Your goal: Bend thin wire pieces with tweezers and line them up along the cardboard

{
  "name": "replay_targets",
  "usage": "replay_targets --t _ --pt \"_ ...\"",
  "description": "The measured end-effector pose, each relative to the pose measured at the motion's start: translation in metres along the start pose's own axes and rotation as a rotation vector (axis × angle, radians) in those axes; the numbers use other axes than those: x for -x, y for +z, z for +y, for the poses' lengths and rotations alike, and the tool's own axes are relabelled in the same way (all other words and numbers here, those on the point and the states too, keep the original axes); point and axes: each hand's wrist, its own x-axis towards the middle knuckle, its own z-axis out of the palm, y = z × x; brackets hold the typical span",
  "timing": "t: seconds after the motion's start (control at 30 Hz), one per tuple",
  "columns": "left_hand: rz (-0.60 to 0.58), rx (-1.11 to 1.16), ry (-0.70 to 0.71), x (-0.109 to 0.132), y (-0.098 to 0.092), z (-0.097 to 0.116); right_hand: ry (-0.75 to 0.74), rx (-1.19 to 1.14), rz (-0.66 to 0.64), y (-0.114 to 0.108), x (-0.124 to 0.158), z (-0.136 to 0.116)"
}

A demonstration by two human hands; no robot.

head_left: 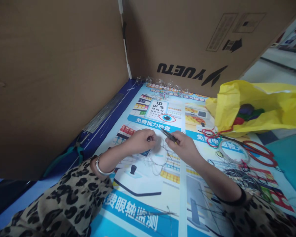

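My left hand (141, 141) is closed in a pinch, with a silver bangle around the wrist. Thin wire (160, 163), bent in a loose loop, runs below the fingers and seems to be pinched there; its exact end is hidden. My right hand (185, 146) is wrapped around small pointed pliers (168, 134), whose slim jaws point up and left. Between the two hands there is a small gap. Both hands are above a printed poster sheet (148, 181) with an eye chart picture.
Cardboard walls (64, 65) stand left and behind. A yellow bag (261, 125) with coloured yarn lies right, near red-handled scissors (261, 153), a tape roll (233, 153) and tangled wires (246, 181). Teal-handled pliers (64, 158) and straight wires (103, 113) lie left. Wire pieces (162, 87) line the back.
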Motion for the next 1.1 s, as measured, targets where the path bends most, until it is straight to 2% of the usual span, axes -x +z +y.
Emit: replay_targets --t 0.2,0.4,0.8,1.1 --pt "-0.021 0.147 -0.042 0.0015 0.0001 0.0019 0.011 -0.025 0.007 0.0005 0.0004 0.0009" --pt "-0.105 0.299 -0.060 0.0008 0.0045 -0.0033 0.019 -0.035 0.013 0.0010 0.0010 0.0014" --pt "-0.137 0.155 -0.038 0.0008 0.0037 -0.0033 0.092 -0.145 -0.024 0.0011 0.0017 0.0012" --pt "-0.172 0.208 -0.040 0.0004 0.0043 -0.0059 0.103 -0.239 -0.042 -0.0030 0.0027 -0.0050"
